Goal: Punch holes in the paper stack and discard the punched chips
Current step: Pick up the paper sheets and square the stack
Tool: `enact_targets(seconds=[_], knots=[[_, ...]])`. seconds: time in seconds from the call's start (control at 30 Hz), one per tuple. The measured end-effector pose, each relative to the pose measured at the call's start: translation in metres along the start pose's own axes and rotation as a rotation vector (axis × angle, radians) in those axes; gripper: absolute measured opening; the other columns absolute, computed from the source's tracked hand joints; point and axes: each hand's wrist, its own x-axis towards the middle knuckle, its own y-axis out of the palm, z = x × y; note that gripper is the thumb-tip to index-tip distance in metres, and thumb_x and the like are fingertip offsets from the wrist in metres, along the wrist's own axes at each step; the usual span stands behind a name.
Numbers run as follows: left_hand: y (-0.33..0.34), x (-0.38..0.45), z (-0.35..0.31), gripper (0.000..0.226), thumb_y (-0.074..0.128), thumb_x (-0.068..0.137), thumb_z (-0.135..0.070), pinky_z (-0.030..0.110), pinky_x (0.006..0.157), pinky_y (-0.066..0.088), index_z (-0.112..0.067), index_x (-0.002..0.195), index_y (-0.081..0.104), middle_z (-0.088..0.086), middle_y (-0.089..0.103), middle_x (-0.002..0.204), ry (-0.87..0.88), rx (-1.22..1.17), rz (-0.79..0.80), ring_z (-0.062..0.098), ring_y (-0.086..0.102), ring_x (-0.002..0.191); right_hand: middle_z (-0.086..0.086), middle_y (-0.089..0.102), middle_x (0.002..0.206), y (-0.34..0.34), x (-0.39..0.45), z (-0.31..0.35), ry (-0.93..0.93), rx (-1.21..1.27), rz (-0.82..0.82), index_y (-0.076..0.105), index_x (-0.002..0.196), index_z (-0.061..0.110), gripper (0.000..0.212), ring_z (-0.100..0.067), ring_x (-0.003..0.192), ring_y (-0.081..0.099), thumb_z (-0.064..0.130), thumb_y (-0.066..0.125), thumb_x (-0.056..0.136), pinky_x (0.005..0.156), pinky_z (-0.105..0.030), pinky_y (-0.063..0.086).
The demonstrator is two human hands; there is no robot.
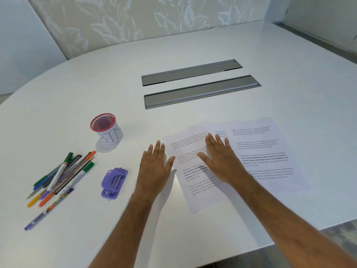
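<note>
Two bare hands, palms down, fingers spread: right hand (pixel 222 157) flat on overlapping printed sheets (pixel 260 151), text too blurred to read; left hand (pixel 154 167) flat on white table (pixel 96 84) just beside the sheets' left edge, holding nothing. Left of that, purple hole punch (pixel 114 183). Farther back, red-rimmed mesh cup (pixel 106 129) labelled "BIN". Far left, loose heap of pens (pixel 61 176), tangled, count unclear.
</note>
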Motion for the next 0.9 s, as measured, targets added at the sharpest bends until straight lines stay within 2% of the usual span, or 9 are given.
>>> enact_targets(seconds=[0.1, 0.2, 0.3, 0.4, 0.47, 0.5, 0.63, 0.77, 0.9], knots=[[0.009, 0.001, -0.011, 0.071, 0.028, 0.105, -0.060, 0.040, 0.127, 0.014, -0.019, 0.164, 0.025, 0.001, 0.024, 0.172, -0.033, -0.050, 0.018, 0.021, 0.021, 0.158, -0.010, 0.015, 0.174, -0.007, -0.008, -0.019, 0.033, 0.039, -0.011, 0.018, 0.164, 0.006, 0.094, -0.027, 0.162, 0.011, 0.072, 0.009, 0.097, 0.130, -0.044, -0.001], [0.011, 0.001, -0.026, 0.065, 0.034, 0.106, -0.057, 0.046, 0.122, 0.024, -0.024, 0.161, 0.031, 0.002, 0.036, 0.166, -0.082, -0.114, 0.010, 0.024, 0.032, 0.152, -0.012, 0.037, 0.167, -0.014, -0.017, -0.045, 0.082, 0.108, -0.107, 0.033, 0.160, 0.005, 0.072, -0.025, 0.156, 0.031, 0.052, 0.042, 0.106, 0.130, -0.042, 0.004], [0.008, 0.001, -0.035, 0.063, 0.043, 0.105, -0.052, 0.045, 0.120, 0.026, -0.019, 0.159, 0.036, 0.004, 0.044, 0.159, -0.203, -0.318, -0.028, 0.027, 0.037, 0.146, -0.012, 0.055, 0.152, -0.024, -0.024, -0.072, 0.199, 0.216, -0.189, 0.047, 0.152, 0.006, 0.060, -0.029, 0.145, 0.046, 0.039, 0.059, 0.103, 0.128, -0.042, 0.014], [0.005, 0.003, -0.040, 0.048, 0.052, 0.102, -0.051, 0.046, 0.116, 0.037, -0.021, 0.139, 0.054, 0.005, 0.056, 0.143, -0.313, -0.529, -0.046, 0.027, 0.047, 0.137, -0.012, 0.059, 0.147, -0.036, -0.031, -0.099, 0.340, 0.269, -0.209, 0.051, 0.149, 0.009, 0.056, -0.032, 0.137, 0.051, 0.036, 0.064, 0.101, 0.120, -0.043, 0.030], [0.002, 0.004, -0.043, 0.026, 0.057, 0.102, -0.045, 0.039, 0.108, 0.042, -0.027, 0.120, 0.055, -0.002, 0.057, 0.131, -0.381, -0.658, -0.054, 0.024, 0.052, 0.131, -0.013, 0.058, 0.146, -0.042, -0.035, -0.114, 0.413, 0.286, -0.232, 0.053, 0.147, 0.008, 0.055, -0.033, 0.135, 0.051, 0.034, 0.066, 0.100, 0.115, -0.043, 0.035], [0.000, 0.004, -0.046, 0.027, 0.058, 0.103, -0.041, 0.034, 0.104, 0.040, -0.026, 0.125, 0.054, -0.002, 0.056, 0.133, -0.415, -0.710, -0.045, 0.022, 0.052, 0.133, -0.013, 0.057, 0.147, -0.044, -0.038, -0.120, 0.450, 0.289, -0.243, 0.053, 0.146, 0.007, 0.055, -0.034, 0.136, 0.050, 0.033, 0.066, 0.100, 0.114, -0.043, 0.036], [0.000, 0.005, -0.046, 0.063, 0.061, 0.102, -0.041, 0.029, 0.103, 0.037, -0.014, 0.154, 0.040, 0.005, 0.047, 0.157, -0.495, -0.804, -0.052, 0.021, 0.048, 0.141, -0.015, 0.053, 0.150, -0.050, -0.047, -0.142, 0.604, 0.242, -0.259, 0.050, 0.148, 0.007, 0.061, -0.038, 0.142, 0.042, 0.038, 0.066, 0.098, 0.115, -0.050, 0.034], [0.000, 0.007, -0.046, 0.062, 0.061, 0.102, -0.043, 0.031, 0.101, 0.036, -0.018, 0.155, 0.040, -0.001, 0.046, 0.158, -0.550, -0.898, -0.061, 0.018, 0.047, 0.140, -0.017, 0.052, 0.149, -0.053, -0.056, -0.157, 0.752, 0.187, -0.235, 0.046, 0.146, 0.009, 0.064, -0.040, 0.141, 0.041, 0.048, 0.061, 0.098, 0.113, -0.054, 0.031], [0.000, 0.009, -0.050, 0.061, 0.060, 0.101, -0.046, 0.031, 0.102, 0.037, -0.021, 0.153, 0.041, -0.004, 0.048, 0.155, -0.541, -0.893, -0.063, 0.012, 0.049, 0.130, -0.017, 0.053, 0.147, -0.053, -0.055, -0.155, 0.733, 0.198, -0.215, 0.045, 0.144, 0.009, 0.062, -0.039, 0.139, 0.042, 0.049, 0.059, 0.099, 0.112, -0.053, 0.031]])
